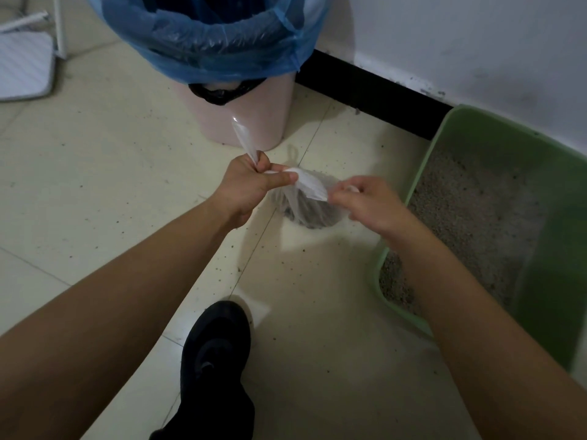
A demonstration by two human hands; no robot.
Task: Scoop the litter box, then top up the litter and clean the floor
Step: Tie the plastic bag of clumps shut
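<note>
Our left hand (251, 185) is curled tight round one twisted white handle of a thin plastic bag (305, 214), thumb pressed along the top. Our right hand (371, 201) pinches the other handle between fingertips and thumb. The hands are a little apart, with the bag's neck stretched between them.

Below lies a pale tiled floor (95, 160), glossy, crossed by thin joints and speckled with dark grains (254, 249). A black shoe (216, 350) stands on it, nearer to us. Farther off is a white wall (476, 42), scuffed low down, with a black skirting (374, 90) along its foot.

The bag is translucent white, with a grey, clumped mass showing through its rounded belly. It sits low between the hands, over the floor; we cannot tell whether it rests there or hangs. The handle leaving our left fist is a narrow strip pointing up and away toward a pink bin (254, 119) lined with a blue liner (206, 36).

On our right stands the green litter box (422, 173), open-topped and filled with sandy grey litter (470, 211). Its long axis runs from near our right forearm away toward the wall.
</note>
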